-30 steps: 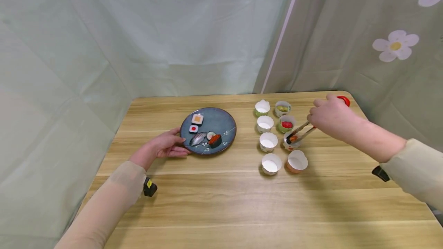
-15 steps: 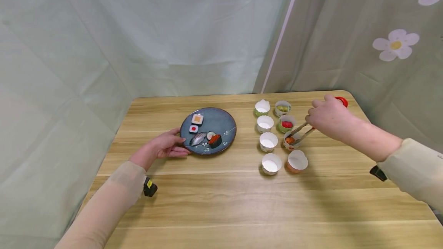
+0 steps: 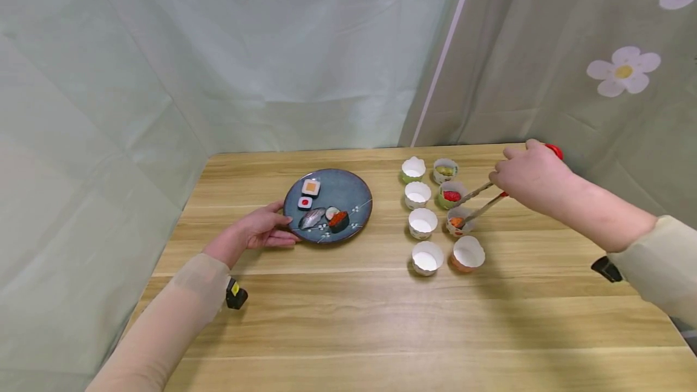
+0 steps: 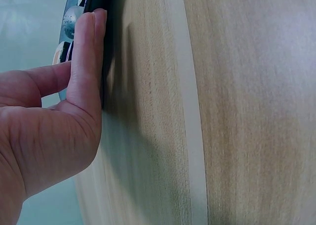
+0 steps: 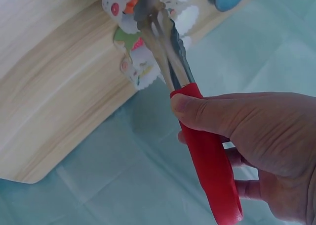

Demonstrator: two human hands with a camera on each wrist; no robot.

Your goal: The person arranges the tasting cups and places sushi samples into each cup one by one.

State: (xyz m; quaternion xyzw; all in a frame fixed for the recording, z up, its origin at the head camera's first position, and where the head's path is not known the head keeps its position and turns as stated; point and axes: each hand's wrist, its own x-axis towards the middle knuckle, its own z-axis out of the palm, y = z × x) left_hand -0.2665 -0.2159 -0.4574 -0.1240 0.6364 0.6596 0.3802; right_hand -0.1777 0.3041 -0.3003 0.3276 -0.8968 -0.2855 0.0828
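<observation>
My left hand (image 3: 264, 228) pinches the left rim of a dark blue plate (image 3: 348, 189), thumb on top and fingers beneath. On the plate lie several sushi pieces, among them a roe-topped one (image 3: 338, 221) and a silvery fish one (image 3: 312, 218). My right hand (image 3: 530, 174) holds metal tongs (image 5: 205, 156) by their red handles. The tongs' arms are spread, with one tip over a paper cup (image 3: 456, 231) containing an orange-topped piece (image 3: 456, 221). Its other tip is near the cup's far rim; whether either touches the piece cannot be told.
Paper cups stand in two columns right of the plate. A green cup (image 3: 448, 204) contains a red piece, and the one behind (image 3: 445, 178) an olive-green piece. An orange cup (image 3: 463, 266) stands nearest in the right column. Curtains (image 3: 327, 65) surround the wooden table (image 3: 354, 319).
My right hand has shifted right and slightly up. The tongs, earlier close around the orange-topped piece, have spread wider, and the piece lies in its cup. My left hand and the plate stay still.
</observation>
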